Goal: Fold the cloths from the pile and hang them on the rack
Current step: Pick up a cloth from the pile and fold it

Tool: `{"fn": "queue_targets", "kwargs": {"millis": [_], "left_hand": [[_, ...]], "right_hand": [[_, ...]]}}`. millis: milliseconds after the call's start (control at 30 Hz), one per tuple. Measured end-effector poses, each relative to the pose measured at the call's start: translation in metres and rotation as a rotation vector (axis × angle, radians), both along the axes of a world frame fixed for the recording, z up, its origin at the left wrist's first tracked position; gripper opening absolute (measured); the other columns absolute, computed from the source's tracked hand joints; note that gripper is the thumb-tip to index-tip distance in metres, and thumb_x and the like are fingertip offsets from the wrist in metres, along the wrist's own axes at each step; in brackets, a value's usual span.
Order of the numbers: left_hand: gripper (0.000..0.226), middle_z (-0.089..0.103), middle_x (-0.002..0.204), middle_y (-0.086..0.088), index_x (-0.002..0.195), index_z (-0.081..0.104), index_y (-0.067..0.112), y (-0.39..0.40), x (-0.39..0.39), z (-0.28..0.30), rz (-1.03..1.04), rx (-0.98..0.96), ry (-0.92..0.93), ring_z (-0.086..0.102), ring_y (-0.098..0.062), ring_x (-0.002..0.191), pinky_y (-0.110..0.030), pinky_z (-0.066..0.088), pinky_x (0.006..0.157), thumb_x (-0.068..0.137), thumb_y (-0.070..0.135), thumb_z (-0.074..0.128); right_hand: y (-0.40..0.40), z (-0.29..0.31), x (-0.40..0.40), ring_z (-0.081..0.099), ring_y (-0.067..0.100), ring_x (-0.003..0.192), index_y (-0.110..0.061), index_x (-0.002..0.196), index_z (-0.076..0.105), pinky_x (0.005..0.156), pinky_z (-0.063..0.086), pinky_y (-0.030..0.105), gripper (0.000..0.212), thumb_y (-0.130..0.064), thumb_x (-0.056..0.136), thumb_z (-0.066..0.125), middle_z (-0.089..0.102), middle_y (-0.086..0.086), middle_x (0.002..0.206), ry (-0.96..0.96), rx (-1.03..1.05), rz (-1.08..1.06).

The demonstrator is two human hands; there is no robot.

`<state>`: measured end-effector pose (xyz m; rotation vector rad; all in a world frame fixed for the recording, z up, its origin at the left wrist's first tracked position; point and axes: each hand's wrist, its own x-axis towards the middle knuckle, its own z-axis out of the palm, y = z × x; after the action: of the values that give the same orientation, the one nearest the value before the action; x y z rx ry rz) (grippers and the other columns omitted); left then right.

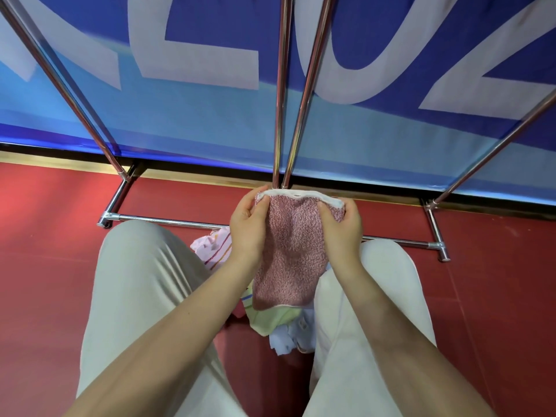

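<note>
A pink speckled cloth (293,254) with a white edge hangs folded between my hands, held up above my lap. My left hand (248,227) pinches its top left corner and my right hand (343,227) pinches its top right corner. Under it, between my legs on the red floor, lies the pile of cloths (270,317): a pink striped one, a yellow-green one and a pale blue one. The chrome rack (288,85) stands right in front of me, its bars rising past the cloth's top edge; no cloth is seen on it.
My knees in light trousers (141,296) flank the pile. The rack's low crossbar (168,221) and feet rest on the red floor (45,266). A blue banner with large white letters (195,115) covers the wall behind the rack.
</note>
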<state>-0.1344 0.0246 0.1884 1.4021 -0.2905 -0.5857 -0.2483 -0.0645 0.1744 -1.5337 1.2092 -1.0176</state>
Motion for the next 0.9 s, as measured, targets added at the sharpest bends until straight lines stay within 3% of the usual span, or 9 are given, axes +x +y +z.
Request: {"fn": "queue_targets", "kwargs": {"millis": [167, 333, 533, 667, 800, 900], "left_hand": [[0.022, 0.067, 0.101, 0.011, 0.114, 0.066, 0.015, -0.007, -0.016, 0.0, 0.016, -0.014, 0.03, 0.06, 0.014, 0.082, -0.01, 0.046, 0.085, 0.095, 0.009, 0.055], [0.023, 0.068, 0.114, -0.003, 0.116, 0.065, 0.011, -0.011, -0.023, 0.003, 0.001, -0.016, 0.08, 0.063, -0.007, 0.097, -0.023, 0.048, 0.092, 0.096, 0.008, 0.054], [0.021, 0.071, 0.101, 0.006, 0.098, 0.068, 0.028, -0.01, -0.024, 0.002, -0.075, 0.025, 0.028, 0.063, -0.007, 0.095, -0.024, 0.049, 0.09, 0.095, 0.013, 0.055], [0.019, 0.072, 0.105, 0.004, 0.105, 0.07, 0.02, -0.008, -0.027, 0.0, -0.157, 0.054, -0.04, 0.065, -0.011, 0.101, -0.031, 0.049, 0.095, 0.092, 0.018, 0.057], [0.02, 0.071, 0.109, -0.003, 0.109, 0.069, 0.015, -0.006, -0.029, -0.001, -0.157, 0.06, 0.012, 0.064, -0.015, 0.102, -0.035, 0.049, 0.097, 0.094, 0.014, 0.056], [0.018, 0.07, 0.102, 0.003, 0.102, 0.068, 0.023, -0.006, -0.026, -0.003, -0.075, 0.056, 0.064, 0.062, -0.01, 0.095, -0.025, 0.05, 0.09, 0.095, 0.012, 0.055]], "right_hand": [[0.005, -0.001, 0.008, 0.042, 0.007, 0.061, -0.022, 0.072, 0.047, 0.056, 0.034, 0.017, 0.025, -0.021, 0.084, 0.069, 0.049, -0.01, 0.067, -0.001, 0.101, -0.062], [0.009, 0.001, 0.014, 0.029, 0.008, 0.054, -0.021, 0.063, 0.039, 0.05, 0.028, 0.023, 0.037, -0.023, 0.082, 0.071, 0.036, -0.008, 0.057, 0.017, 0.156, -0.017], [0.005, 0.003, 0.015, 0.038, 0.009, 0.057, -0.023, 0.068, 0.042, 0.057, 0.034, 0.027, 0.036, -0.031, 0.077, 0.076, 0.043, -0.01, 0.062, 0.046, 0.202, -0.04], [-0.002, 0.0, 0.01, 0.038, 0.012, 0.062, -0.023, 0.067, 0.043, 0.061, 0.035, 0.03, 0.034, -0.032, 0.078, 0.075, 0.043, -0.006, 0.066, -0.033, 0.252, -0.061], [-0.002, 0.001, 0.008, 0.039, 0.013, 0.063, -0.02, 0.066, 0.045, 0.06, 0.035, 0.031, 0.034, -0.033, 0.079, 0.073, 0.044, -0.003, 0.065, -0.02, 0.243, -0.061], [-0.001, 0.002, 0.007, 0.039, 0.012, 0.063, -0.021, 0.067, 0.045, 0.061, 0.035, 0.03, 0.032, -0.031, 0.082, 0.071, 0.044, -0.005, 0.066, -0.002, 0.23, -0.044]]}}
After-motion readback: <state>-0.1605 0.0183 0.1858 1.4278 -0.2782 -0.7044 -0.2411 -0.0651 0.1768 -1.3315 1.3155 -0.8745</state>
